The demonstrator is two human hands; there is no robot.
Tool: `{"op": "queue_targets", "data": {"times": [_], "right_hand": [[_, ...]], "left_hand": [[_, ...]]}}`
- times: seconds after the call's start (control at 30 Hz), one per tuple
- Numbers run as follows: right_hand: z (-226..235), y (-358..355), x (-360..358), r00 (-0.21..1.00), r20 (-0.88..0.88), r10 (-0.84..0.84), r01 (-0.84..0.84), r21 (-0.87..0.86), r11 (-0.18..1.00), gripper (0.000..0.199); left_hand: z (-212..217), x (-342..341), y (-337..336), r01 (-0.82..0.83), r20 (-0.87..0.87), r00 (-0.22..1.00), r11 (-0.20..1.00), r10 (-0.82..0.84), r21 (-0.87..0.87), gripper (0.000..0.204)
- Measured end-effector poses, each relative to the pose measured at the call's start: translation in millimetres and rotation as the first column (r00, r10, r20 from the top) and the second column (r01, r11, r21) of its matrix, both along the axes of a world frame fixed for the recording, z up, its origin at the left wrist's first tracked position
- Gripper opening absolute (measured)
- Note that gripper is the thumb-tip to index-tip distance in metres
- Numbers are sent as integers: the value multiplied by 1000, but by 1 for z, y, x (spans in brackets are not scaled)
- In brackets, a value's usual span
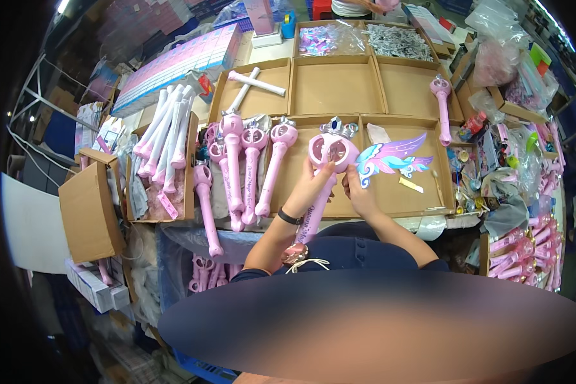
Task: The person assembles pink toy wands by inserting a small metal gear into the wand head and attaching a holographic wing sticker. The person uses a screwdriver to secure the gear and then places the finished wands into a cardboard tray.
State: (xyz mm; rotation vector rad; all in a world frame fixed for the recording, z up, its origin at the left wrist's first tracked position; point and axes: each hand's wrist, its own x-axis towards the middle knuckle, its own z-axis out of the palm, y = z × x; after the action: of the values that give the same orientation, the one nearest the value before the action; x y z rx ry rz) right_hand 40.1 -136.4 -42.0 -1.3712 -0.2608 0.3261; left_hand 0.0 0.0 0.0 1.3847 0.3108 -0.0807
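Note:
A pink toy wand (314,211) leans up in front of me, with a round clear-windowed head and a silver crown on top. My left hand (312,182) is closed around it just below the head. At the right side of that head, my right hand (357,191) pinches a purple and blue wing piece (393,157) by its inner end. Whether the wing is joined to the head or only touches it, I cannot tell. More pink wands (232,163) lie in a group left of my left hand.
Cardboard trays (336,86) cover the table ahead, the far ones holding wing pieces (318,40) and silver parts (400,42). White-and-pink sticks (166,131) fill a box at left. One wand (441,109) lies at right. Finished-looking wands (525,249) crowd a box at lower right.

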Motion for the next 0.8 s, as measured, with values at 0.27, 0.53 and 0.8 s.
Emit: {"op": "queue_targets", "data": {"times": [0.27,0.53,0.8], "right_hand": [[25,-33,11,930,-183,320,-315,58,947,28],[11,-14,-9,999,-44,-10,8,-35,999,31],[4,-9,4,993,-70,91,-102,-177,979,40]], "left_hand": [[4,-5,4,34,18,999,989,-31,-147,50],[0,-2,-9,32,38,999,992,-28,-123,52],[-4,-6,-3,-55,-43,998,998,54,-14,49]]}}
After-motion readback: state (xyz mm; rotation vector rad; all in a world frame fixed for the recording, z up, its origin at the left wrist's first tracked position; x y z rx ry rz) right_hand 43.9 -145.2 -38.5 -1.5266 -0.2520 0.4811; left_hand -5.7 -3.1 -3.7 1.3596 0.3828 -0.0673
